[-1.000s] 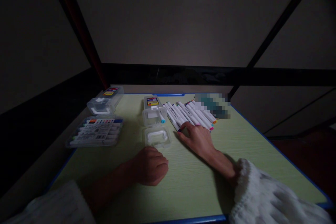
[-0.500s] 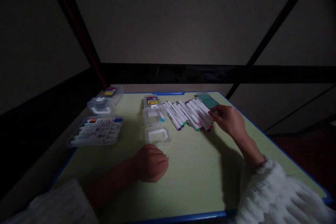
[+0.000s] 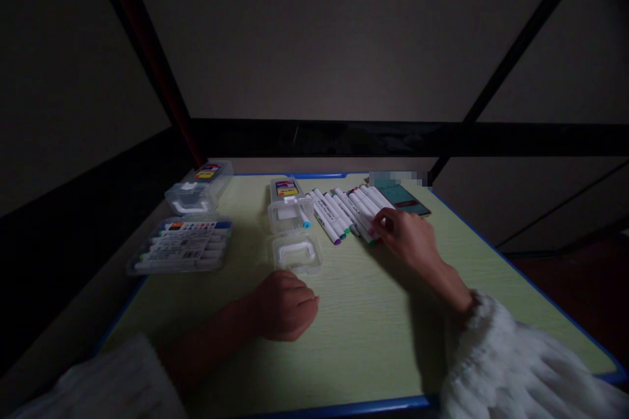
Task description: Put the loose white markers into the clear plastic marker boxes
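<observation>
Several white markers [image 3: 328, 215] with coloured caps lie in a loose row on the table. My right hand [image 3: 405, 236] reaches over the right end of that row, thumb and forefinger pinched on a marker with a pink cap [image 3: 373, 231]. Its palm side and other fingers hide some neighbouring markers. My left hand [image 3: 287, 306] rests on the table as a fist, with nothing visible in it. Just beyond it is a clear plastic case [image 3: 289, 216], its lid [image 3: 297, 255] folded open towards me. One blue-capped marker [image 3: 305, 217] lies inside the case.
On the left, a closed clear case packed with markers [image 3: 181, 245] lies flat, and another clear case [image 3: 199, 186] stands behind it. A teal booklet [image 3: 405, 200] lies at the back right. Blue edging [image 3: 344, 410] runs round the pale green table [image 3: 344, 353].
My right hand has moved left and slightly towards me along the markers, uncovering more of the teal booklet. My left hand has stayed almost still.
</observation>
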A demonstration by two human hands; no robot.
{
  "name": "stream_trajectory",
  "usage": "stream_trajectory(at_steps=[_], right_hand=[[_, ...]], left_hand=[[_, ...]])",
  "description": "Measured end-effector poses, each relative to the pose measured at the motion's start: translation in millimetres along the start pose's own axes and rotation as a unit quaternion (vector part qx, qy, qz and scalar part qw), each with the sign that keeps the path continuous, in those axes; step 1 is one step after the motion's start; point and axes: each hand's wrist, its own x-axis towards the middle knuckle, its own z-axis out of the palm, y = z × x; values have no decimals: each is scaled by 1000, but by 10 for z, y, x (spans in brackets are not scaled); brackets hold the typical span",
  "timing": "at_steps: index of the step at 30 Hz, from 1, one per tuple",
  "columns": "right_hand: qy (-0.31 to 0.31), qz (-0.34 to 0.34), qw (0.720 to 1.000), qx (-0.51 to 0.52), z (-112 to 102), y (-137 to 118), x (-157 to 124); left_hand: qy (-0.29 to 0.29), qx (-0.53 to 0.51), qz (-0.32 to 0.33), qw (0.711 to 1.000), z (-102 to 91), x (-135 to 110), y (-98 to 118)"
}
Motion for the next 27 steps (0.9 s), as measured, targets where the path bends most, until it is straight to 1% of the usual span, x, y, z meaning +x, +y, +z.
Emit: stream_trajectory(at_steps=[4,6,8,14,17,27], right_hand=[[2,-52,999,-9,91,-122,-57],[10,-85,996,7,128,-161,-76],[13,-100,995,15,149,-180,-82],[29,-103,994,9,168,-202,-67],[33,-95,995,3,173,-228,-67],[20,-98,995,-16,184,-260,-50]], left_hand=[[-14,0,0,1000,-3,20,-6],[-16,4,1,1000,-3,23,-8],[-18,6,3,1000,-2,24,-8],[-27,2,-5,1000,12,20,1],[-28,-1,1,1000,10,18,0],[-31,0,0,1000,-5,28,5]])
